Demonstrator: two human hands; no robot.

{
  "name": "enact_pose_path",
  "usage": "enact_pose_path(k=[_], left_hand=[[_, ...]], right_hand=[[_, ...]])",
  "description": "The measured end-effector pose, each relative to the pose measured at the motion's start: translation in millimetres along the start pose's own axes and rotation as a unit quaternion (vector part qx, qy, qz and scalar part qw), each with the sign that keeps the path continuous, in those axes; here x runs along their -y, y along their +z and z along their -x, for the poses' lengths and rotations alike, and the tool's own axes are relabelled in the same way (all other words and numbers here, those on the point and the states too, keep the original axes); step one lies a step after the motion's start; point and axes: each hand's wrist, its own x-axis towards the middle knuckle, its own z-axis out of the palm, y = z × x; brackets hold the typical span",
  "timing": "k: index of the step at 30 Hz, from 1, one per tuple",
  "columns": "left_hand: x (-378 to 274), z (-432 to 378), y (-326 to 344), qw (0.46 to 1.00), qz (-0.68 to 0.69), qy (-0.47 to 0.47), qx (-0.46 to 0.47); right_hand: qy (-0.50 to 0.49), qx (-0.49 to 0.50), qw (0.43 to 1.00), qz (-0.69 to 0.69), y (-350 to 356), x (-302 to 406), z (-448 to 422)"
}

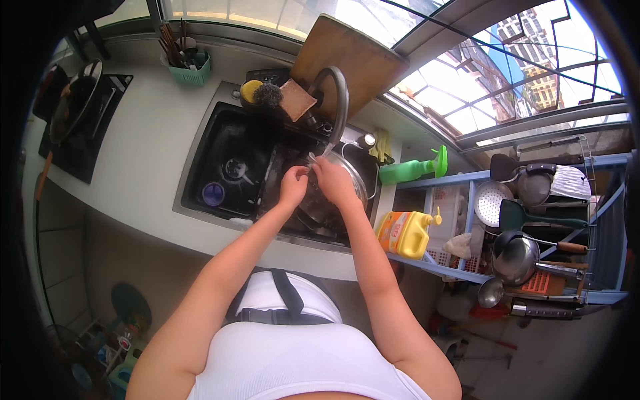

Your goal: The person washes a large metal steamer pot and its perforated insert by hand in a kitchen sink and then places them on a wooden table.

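Note:
Both my hands are over the right basin of the black double sink (200, 212), beneath the curved faucet (342, 102). My left hand (294, 186) has bent fingers close to my right fingertips. My right hand (332, 179) is at the faucet's mouth, where water runs; a small shiny thing shows at its fingertips, too blurred to name. Below and beside that hand a metal pan or bowl (356, 172) lies in the basin, partly covered by my right hand. In the left basin stands a small purple-blue round cup or lid (213, 194).
A yellow sponge (250, 91), a steel scourer (268, 95) and a tan pad (296, 100) sit behind the sink, by a wooden cutting board (345, 60). At right are a green spray bottle (405, 171), a yellow pump jug (407, 234) and a utensil rack (472, 200).

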Motion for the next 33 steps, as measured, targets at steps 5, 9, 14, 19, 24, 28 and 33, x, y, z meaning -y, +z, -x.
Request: enact_pose_path(k=[5, 9, 14, 19, 24, 28, 33], left_hand=[[-58, 6, 2, 0.973, -0.106, 0.200, -0.044], [-77, 5, -1, 0.950, -0.192, 0.247, 0.006], [-69, 8, -8, 0.863, -0.409, 0.294, 0.045], [-27, 19, -16, 0.855, -0.467, 0.196, 0.115], [11, 31, -21, 0.793, -0.561, 0.179, 0.156], [34, 34, -26, 0.814, -0.537, 0.072, 0.210], [55, 38, -36, 0.845, -0.450, -0.113, 0.265]], right_hand=[[-0.044, 0.013, 0.998, 0.044, 3, -11, -21], [-0.082, -0.001, 0.994, 0.070, 13, -20, -32], [-0.028, 0.016, 0.996, 0.078, 11, -16, -28], [0.031, -0.027, 0.999, 0.029, -3, -16, 0], [0.092, 0.027, 0.995, 0.029, -19, -24, 18], [0.119, 0.038, 0.992, -0.034, -22, -49, 22], [0.178, -0.005, 0.972, -0.152, -8, -93, 35]])
